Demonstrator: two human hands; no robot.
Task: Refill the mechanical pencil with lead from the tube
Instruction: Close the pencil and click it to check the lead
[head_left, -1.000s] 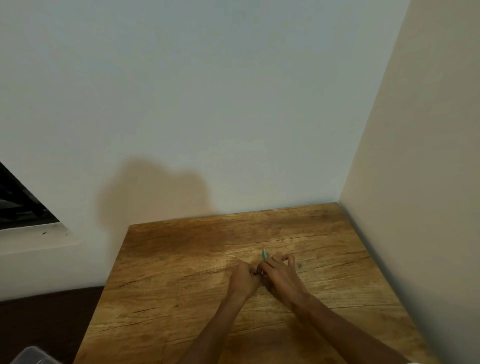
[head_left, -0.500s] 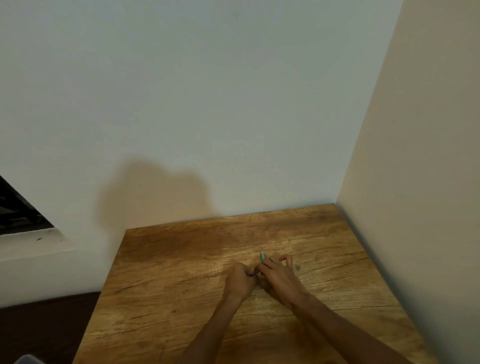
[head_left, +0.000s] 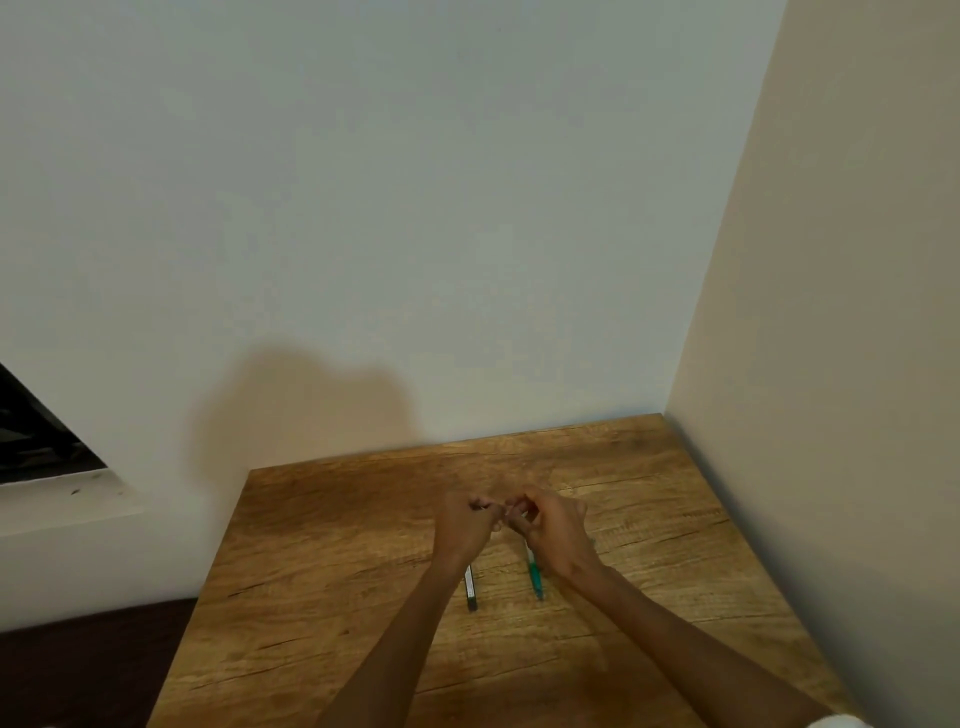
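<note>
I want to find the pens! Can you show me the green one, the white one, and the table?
green pencil (head_left: 534, 576), head view, on its green barrel below the right hand.
white tube (head_left: 470, 588), head view, on its pale middle.
wooden table (head_left: 322, 561), head view, bare top.

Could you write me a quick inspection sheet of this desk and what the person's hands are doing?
Surface: wooden table, grain and dark cracks visible, set in a corner.
Job's things: green mechanical pencil sticks out below the right hand; a white, dark-tipped tube shows below the left hand. Whether either rests on the table cannot be told.
Clutter: nothing seen.
Hands: left hand and right hand raised together, fingers curled, fingertips nearly meeting; what they pinch is too small to tell.
Cables: nothing seen.
Surroundings: pale walls, dark opening at left.
</note>
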